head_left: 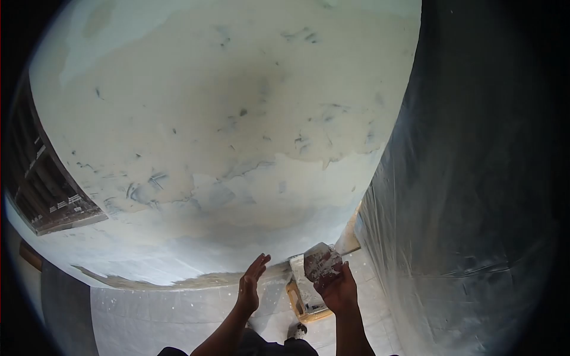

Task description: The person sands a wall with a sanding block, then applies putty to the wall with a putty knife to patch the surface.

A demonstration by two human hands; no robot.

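My right hand (340, 293) grips a flat, brownish putty scraper (322, 265) smeared with white filler. The scraper is held up in front of the wall's lower right part; any handle is hidden by my fingers. My left hand (252, 286) is raised with its fingers stretched out and nothing in it. Ahead of both hands stands a wall (237, 118) with cream and whitish patches and several dark scuffs. Partly behind the scraper, a wood-edged, tray-like thing (293, 298) smeared with white sits low down.
Clear plastic sheeting (463, 237) hangs along the right side. At the left, a dark barred window (47, 172) is set in the wall. The grey floor (160, 314) has white spots. A shoe (297, 330) shows below the tray-like thing.
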